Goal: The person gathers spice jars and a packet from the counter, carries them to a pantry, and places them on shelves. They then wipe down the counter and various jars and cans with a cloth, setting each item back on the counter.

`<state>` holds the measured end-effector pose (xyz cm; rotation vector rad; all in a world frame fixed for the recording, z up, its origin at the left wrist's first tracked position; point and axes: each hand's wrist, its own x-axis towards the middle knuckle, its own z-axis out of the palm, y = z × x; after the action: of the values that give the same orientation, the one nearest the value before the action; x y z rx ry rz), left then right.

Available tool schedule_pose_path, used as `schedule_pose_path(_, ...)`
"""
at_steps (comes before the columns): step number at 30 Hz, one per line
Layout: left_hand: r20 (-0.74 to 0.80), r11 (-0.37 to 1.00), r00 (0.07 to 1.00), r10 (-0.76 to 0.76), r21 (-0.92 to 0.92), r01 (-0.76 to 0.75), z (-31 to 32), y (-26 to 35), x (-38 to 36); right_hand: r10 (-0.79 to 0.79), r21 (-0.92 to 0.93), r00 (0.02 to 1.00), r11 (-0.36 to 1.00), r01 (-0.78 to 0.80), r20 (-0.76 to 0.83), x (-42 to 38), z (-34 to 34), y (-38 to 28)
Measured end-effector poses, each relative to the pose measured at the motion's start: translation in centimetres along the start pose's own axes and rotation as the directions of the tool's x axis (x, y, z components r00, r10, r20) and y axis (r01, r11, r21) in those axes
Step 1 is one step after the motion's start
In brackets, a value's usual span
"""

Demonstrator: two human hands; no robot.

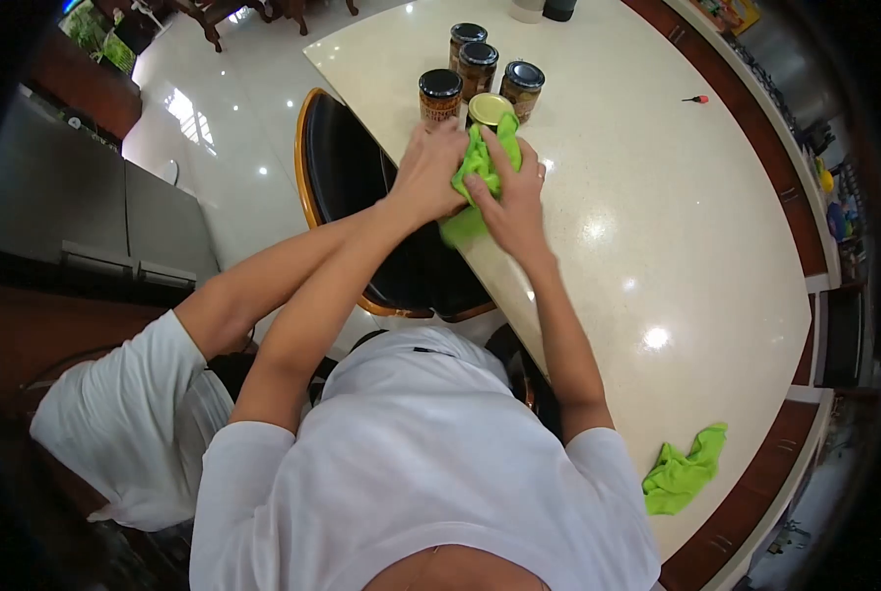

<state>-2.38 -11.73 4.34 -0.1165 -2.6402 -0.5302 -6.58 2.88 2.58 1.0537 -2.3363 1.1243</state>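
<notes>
My right hand (pixel 517 202) is closed around a bright green cloth (pixel 478 163), pressing it against a jar with a gold lid (pixel 490 106). A ring shows on one finger. My left hand (pixel 428 182) curls at the near left side of the same jar, its fingers partly hidden by the cloth. Most of the jar's body is covered. Just left of it stands a dark-lidded jar (pixel 440 98) with a printed label, close to the fingers. A co-worker's forearm (pixel 293 261) reaches in from the left beside mine; that person's hand is largely hidden behind my left hand.
More dark-lidded jars (pixel 478 69) stand behind, one (pixel 523 89) to the right. A second green cloth (pixel 685 473) lies at the lower right of the pale table (pixel 657 246). A small red-and-black object (pixel 696 98) lies farther right. Black chairs (pixel 347 158) line the left edge.
</notes>
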Motion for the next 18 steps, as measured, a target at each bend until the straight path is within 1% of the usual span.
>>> schedule_pose_path(2,-0.018,0.993,1.0,-0.009,-0.118,0.007,1.1,-0.1,-0.2,0.14,0.108,0.99,0.984,-0.14,0.007,0.3,0.4,0.9)
schedule_pose_path(3,-0.01,0.993,1.0,0.002,-0.115,-0.003,0.9,0.5,-0.5,0.148,0.111,0.989,0.983,-0.147,-0.003,0.6,0.2,1.8)
schedule_pose_path(4,-0.002,0.989,1.0,0.011,-0.149,-0.011,0.5,1.4,-0.8,0.394,0.489,0.906,0.766,-0.417,0.155,1.0,-0.2,3.1)
schedule_pose_path(5,0.006,0.983,1.0,0.019,-0.185,-0.017,0.3,2.2,-1.1,0.518,0.718,0.762,0.348,-0.603,0.389,1.2,-0.5,3.9)
schedule_pose_path(6,0.009,0.982,1.0,0.027,-0.189,-0.025,0.2,2.9,-1.1,0.525,0.719,0.761,0.348,-0.601,0.382,1.0,-0.8,4.0)
schedule_pose_path(7,0.01,0.901,0.999,-0.039,-0.431,0.039,0.2,3.4,-1.1,0.492,0.837,0.778,0.163,-0.522,0.39,0.6,-1.4,3.8)
schedule_pose_path(8,0.026,0.758,0.994,-0.101,-0.645,0.094,0.2,3.6,-0.7,0.457,0.907,0.801,-0.032,-0.419,0.386,0.1,-1.9,3.5)
schedule_pose_path(9,-0.054,0.705,0.994,-0.091,-0.709,0.027,1.6,2.5,-0.6,0.407,0.917,0.859,0.108,-0.384,0.311,-0.7,-1.7,2.9)
schedule_pose_path(10,0.183,0.43,0.942,-0.28,-0.854,0.293,1.3,2.7,-0.6,0.228,0.708,0.973,0.681,-0.185,0.035,-1.5,-2.6,0.5)
schedule_pose_path(11,0.251,0.213,0.92,-0.301,-0.923,0.321,2.1,2.0,-0.6,0.148,0.553,0.987,0.828,-0.092,-0.057,-2.3,-2.1,-0.5)
schedule_pose_path(12,0.321,-0.012,0.897,-0.304,-0.943,0.334,2.3,1.8,-0.4,0.05,0.366,0.99,0.931,0.002,-0.132,-2.9,-1.7,-1.0)
schedule_pose_path(13,0.324,-0.012,0.898,-0.298,-0.942,0.336,2.4,1.9,-0.6,0.053,0.363,0.989,0.932,0.0,-0.136,-2.8,-1.9,-1.1)
schedule_pose_path(14,0.409,-0.217,0.872,-0.268,-0.908,0.359,2.5,2.2,-0.9,-0.067,0.253,0.989,0.963,0.098,-0.13,-2.6,-2.3,-1.4)
schedule_pose_path(15,0.487,-0.41,0.845,-0.22,-0.832,0.373,2.2,2.6,-1.0,-0.183,0.142,0.977,0.97,0.198,-0.111,-2.3,-2.6,-1.6)
schedule_pose_path(16,0.494,-0.409,0.842,-0.216,-0.829,0.381,2.0,3.0,-0.9,-0.174,0.142,0.978,0.972,0.19,-0.115,-1.6,-2.9,-1.5)
schedule_pose_path(17,0.456,-0.278,0.865,-0.21,-0.876,0.394,1.9,3.5,-0.8,0.116,0.648,0.993,0.753,-0.109,0.031,-0.4,-3.2,-1.0)
schedule_pose_path(18,0.416,-0.143,0.888,-0.196,-0.908,0.394,1.8,3.9,-0.8,0.277,0.899,0.914,0.241,-0.366,0.298,0.3,-3.4,-0.7)
